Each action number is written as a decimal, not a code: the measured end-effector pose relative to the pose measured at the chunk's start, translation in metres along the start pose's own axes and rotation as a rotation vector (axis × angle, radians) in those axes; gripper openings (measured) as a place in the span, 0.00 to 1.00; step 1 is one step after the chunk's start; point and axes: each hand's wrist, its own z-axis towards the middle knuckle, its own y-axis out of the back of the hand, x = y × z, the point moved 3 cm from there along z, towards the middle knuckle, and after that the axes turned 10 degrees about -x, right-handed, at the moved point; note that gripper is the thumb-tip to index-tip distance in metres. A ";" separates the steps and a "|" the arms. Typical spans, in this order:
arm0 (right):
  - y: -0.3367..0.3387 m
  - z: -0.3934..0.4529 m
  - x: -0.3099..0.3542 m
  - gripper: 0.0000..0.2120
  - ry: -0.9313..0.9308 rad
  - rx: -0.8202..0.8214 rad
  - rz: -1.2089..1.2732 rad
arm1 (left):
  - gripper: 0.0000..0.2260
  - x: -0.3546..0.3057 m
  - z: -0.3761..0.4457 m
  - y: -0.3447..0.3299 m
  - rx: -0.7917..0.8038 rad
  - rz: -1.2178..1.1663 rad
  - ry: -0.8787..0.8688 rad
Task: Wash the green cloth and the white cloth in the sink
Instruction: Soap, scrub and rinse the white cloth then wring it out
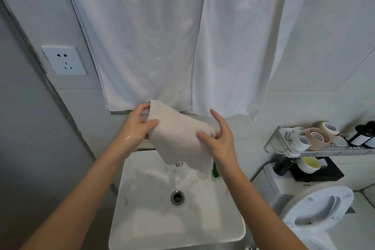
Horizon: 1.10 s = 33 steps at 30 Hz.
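Step in hand: washing pale white terry cloth (178, 138), held spread above white rectangular ceramic sink (142, 219). Left hand (138, 128) pinches top corner; right hand (219, 138) grips right edge. Green cloth (215, 170) peeks at sink's back rim, mostly hidden. Next likely: lower cloth to chrome tap (178, 164), rub.

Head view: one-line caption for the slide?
Both hands, left and right, hold the white cloth above the sink.
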 end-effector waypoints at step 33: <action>0.023 -0.001 0.004 0.08 -0.146 -0.126 -0.126 | 0.04 0.027 -0.002 -0.023 0.167 -0.003 0.056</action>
